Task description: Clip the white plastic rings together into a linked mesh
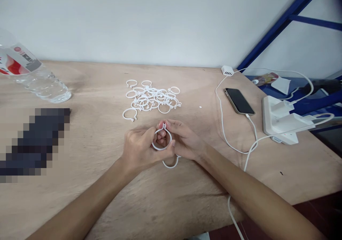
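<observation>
Between my two hands is a white plastic ring point(161, 149), its small tabs pointing up and meeting at the top. My left hand point(139, 147) grips the ring's left side and lower edge, fingers closed. At the tabs, my right hand point(187, 140) pinches the top of the same ring. A second white ring point(170, 167) lies on the table just under my hands, partly covered by them. Beyond my fingers lies a loose pile of similar white rings point(153, 99), and a single ring point(130, 114) sits at the pile's near left.
A clear plastic bottle point(50, 85) stands at the left, beside a pixelated dark area. To the right are a phone point(239, 101) on a charging cable, a white power strip point(280, 117) with plugs, and a small white box point(227, 70). White cables loop across the wooden table point(93, 144).
</observation>
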The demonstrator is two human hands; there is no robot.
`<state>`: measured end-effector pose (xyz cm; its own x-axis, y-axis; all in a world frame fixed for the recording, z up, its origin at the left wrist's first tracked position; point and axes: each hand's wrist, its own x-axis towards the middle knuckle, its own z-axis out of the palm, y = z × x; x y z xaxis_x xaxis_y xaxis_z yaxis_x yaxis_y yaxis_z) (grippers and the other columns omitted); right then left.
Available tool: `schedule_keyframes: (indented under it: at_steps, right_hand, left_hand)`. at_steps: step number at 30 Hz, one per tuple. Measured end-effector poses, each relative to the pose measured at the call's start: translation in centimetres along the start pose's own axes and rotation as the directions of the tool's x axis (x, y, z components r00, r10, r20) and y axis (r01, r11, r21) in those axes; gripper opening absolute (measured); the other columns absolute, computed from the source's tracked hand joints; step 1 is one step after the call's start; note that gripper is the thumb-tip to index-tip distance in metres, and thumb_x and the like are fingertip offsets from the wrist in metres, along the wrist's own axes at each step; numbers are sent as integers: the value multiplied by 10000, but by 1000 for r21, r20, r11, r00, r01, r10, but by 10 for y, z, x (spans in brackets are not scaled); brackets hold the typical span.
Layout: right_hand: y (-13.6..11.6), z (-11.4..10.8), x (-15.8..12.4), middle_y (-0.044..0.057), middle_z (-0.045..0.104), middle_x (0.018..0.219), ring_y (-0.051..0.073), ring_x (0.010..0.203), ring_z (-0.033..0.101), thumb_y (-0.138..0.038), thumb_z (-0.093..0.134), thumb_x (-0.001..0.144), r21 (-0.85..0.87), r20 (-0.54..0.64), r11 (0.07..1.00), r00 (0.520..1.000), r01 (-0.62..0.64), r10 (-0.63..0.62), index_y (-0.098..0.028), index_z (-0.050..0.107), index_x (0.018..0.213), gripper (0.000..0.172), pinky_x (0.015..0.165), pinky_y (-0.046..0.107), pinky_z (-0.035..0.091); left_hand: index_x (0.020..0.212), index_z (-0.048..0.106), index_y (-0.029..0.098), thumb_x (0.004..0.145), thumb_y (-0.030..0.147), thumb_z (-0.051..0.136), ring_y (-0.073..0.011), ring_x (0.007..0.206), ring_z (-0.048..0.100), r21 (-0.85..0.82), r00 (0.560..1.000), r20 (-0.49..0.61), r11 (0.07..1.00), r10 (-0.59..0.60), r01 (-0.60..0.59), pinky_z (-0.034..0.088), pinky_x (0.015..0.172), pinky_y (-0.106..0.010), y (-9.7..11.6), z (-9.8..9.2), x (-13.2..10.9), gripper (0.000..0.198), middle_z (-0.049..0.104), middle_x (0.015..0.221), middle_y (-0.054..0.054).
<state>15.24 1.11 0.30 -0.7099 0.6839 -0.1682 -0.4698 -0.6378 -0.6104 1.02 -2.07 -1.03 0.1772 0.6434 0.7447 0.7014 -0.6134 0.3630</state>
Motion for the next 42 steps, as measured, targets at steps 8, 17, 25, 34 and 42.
schedule_keyframes:
  at_steps: [8, 17, 25, 34, 42]
  right_hand:
    - [2, -1, 0, -14, 604, 659, 64, 630, 560, -276, 748, 770, -11, 15, 1000, 1000, 2, -2, -127, 659, 747, 175, 641, 170, 477]
    - [-13, -3, -1, -11, 598, 650, 106, 644, 544, -242, 676, 711, -149, -185, 984, 975, 96, -124, -147, 677, 752, 103, 637, 235, 443]
    - [-20, -21, 5, -45, 484, 528, 93, 540, 397, -294, 645, 738, -754, -251, 594, 712, 281, -656, -168, 653, 605, 183, 546, 253, 301]
    - [-11, -20, 6, -57, 370, 523, 86, 526, 339, -332, 582, 766, -880, -169, 439, 744, 181, -646, -176, 476, 529, 302, 520, 241, 266]
    - [-10, -22, 10, -55, 359, 513, 88, 522, 351, -313, 551, 771, -897, -156, 408, 739, 171, -655, -175, 466, 523, 296, 512, 227, 269]
  left_hand:
    - [604, 434, 202, 774, 376, 597, -99, 398, 463, 28, 1000, 2, 999, 31, -31, 346, 422, -242, -1, 0, -2, 293, 498, 448, 45]
    - [857, 572, 177, 738, 284, 566, -181, 603, 601, 96, 981, 173, 993, -87, 72, 428, 538, -289, 5, -4, 3, 160, 644, 663, -7]
    - [1440, 256, 194, 728, 287, 572, -321, 1285, 367, -178, 868, 496, 982, 28, 70, 365, 1043, -507, 0, -14, 7, 785, 379, 1431, -142]
    - [806, 540, 221, 737, 212, 493, -316, 961, 533, 405, 948, 94, 882, -303, 242, 399, 881, -509, -73, -43, 11, 83, 609, 934, -71]
    - [840, 657, 244, 743, 288, 525, -297, 1028, 522, 318, 902, 316, 929, -294, 192, 430, 916, -490, -95, -53, 9, 170, 594, 1080, -75]
